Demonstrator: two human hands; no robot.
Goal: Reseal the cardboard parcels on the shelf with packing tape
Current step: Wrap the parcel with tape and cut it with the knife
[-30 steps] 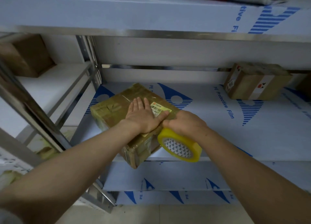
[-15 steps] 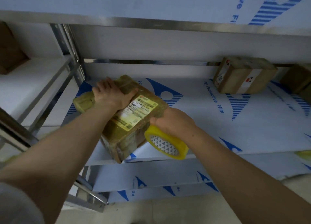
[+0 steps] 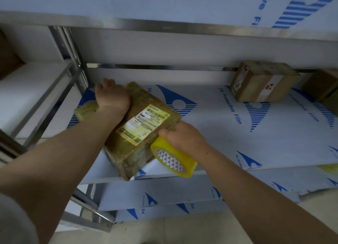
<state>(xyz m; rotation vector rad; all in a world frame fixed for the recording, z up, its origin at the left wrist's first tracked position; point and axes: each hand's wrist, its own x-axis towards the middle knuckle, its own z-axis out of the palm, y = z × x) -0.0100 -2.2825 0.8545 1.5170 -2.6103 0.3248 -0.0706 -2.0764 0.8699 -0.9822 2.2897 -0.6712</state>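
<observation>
A: Step in hand?

B: Taping, mid-wrap by my reading. The brown tape-wrapped cardboard parcel (image 3: 139,132) lies centre-left of frame on the white film-covered metal shelf (image 3: 210,137). It sits skewed, its near corner jutting over the front edge.

A: Grips?

B: The left hand (image 3: 111,97) has its fingers curled over the parcel's far upper-left end, clamping it. The right hand (image 3: 182,137) is closed round the yellow roll of packing tape (image 3: 173,159), which sits hard against the parcel's lower-right side. Whether a strip is already stuck there, I cannot tell.

A: Next move calls for?

B: Judgement: carry the roll round the side under tension while the left hand stops the parcel sliding off the edge, then tear and smooth. A smaller brown cardboard box (image 3: 263,80) waits at upper right, well apart.
</observation>
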